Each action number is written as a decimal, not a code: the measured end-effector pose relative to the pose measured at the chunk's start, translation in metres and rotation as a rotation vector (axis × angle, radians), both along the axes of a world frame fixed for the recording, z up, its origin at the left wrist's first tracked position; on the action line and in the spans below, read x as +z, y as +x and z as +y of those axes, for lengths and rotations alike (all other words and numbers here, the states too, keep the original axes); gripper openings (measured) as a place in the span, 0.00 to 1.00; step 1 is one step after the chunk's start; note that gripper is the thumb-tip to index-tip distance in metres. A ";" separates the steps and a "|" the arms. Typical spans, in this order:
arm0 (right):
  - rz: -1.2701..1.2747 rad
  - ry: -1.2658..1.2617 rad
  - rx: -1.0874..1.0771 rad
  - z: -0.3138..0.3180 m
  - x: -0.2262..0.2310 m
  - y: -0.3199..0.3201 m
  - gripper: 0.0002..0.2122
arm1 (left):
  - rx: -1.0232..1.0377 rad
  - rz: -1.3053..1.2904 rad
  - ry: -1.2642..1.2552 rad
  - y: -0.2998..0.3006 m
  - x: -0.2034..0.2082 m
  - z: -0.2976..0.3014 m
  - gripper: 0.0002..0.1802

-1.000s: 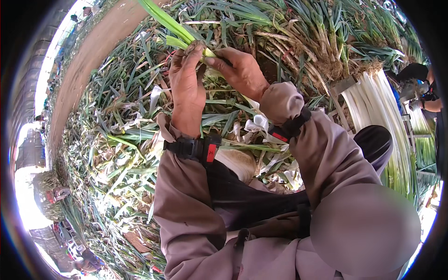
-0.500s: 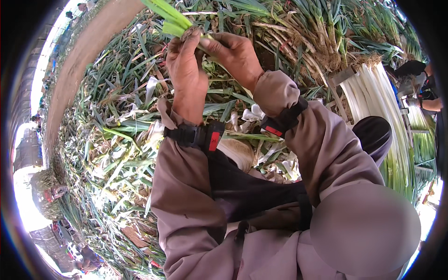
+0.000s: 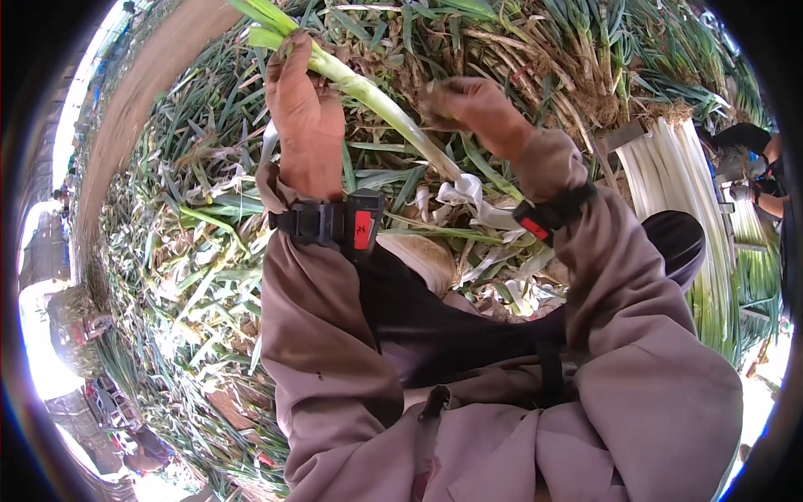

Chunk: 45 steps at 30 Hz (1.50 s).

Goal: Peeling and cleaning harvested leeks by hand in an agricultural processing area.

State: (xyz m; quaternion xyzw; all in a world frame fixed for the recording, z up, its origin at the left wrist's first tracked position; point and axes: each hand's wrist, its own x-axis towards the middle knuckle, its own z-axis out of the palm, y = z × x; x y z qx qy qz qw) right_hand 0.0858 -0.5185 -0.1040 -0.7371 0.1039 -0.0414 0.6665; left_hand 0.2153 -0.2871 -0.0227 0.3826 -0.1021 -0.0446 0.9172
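Up in front of me my left hand (image 3: 301, 109) is closed round a leek (image 3: 376, 99) just below its green leaves. The white shaft slants down to the right, and its lower end stops in front of my body. At that end lies a pale, curled strip of peeled skin (image 3: 481, 209); whether it is still attached I cannot say. My right hand (image 3: 485, 113) is to the right of the shaft and apart from it. Motion smears its fingers, so what they hold, if anything, does not show.
Loose leaves and peelings (image 3: 209, 268) cover the ground around me. Untrimmed leeks with roots (image 3: 598, 105) are heaped at the upper right. A stack of cleaned white leeks (image 3: 669, 176) stands beside my right knee (image 3: 673, 243). Another person's arm (image 3: 774, 203) shows at the right edge.
My hands have moved apart, left hand to the left with the leek, right hand to the right and down. The leek's white shaft now shows, with the pale strip at its end.
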 end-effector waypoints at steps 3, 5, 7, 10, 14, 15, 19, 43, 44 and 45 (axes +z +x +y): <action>-0.406 -0.663 -0.025 0.019 0.017 -0.020 0.19 | 0.061 0.013 -0.033 0.004 -0.013 0.008 0.10; -0.676 -0.679 -0.035 0.036 0.046 -0.017 0.22 | -0.021 0.003 -0.007 0.005 -0.011 0.004 0.12; -0.863 -0.788 -0.014 0.050 0.054 -0.001 0.18 | -0.146 -0.010 -0.053 0.004 -0.011 -0.005 0.15; -0.790 -0.897 0.018 0.030 0.052 0.013 0.14 | -0.228 0.006 0.088 -0.005 -0.003 -0.025 0.17; -0.570 -0.891 0.128 0.013 0.047 0.014 0.12 | -0.326 -0.017 0.139 -0.013 -0.002 -0.031 0.16; -0.593 -0.910 0.141 0.014 0.048 0.013 0.12 | -0.310 -0.027 0.127 -0.008 -0.003 -0.024 0.16; -0.546 -0.784 0.203 0.004 0.041 -0.018 0.11 | -0.218 -0.078 0.044 0.013 -0.004 0.006 0.16; -0.215 -0.201 0.207 -0.012 -0.011 -0.072 0.16 | -0.062 -0.025 -0.028 0.041 -0.001 0.035 0.13; -0.164 -0.066 0.214 -0.008 -0.008 -0.073 0.15 | -0.085 0.003 -0.060 0.045 0.000 0.043 0.14; -0.103 0.060 0.214 -0.010 -0.002 -0.077 0.15 | -0.102 -0.020 -0.110 0.042 -0.002 0.038 0.15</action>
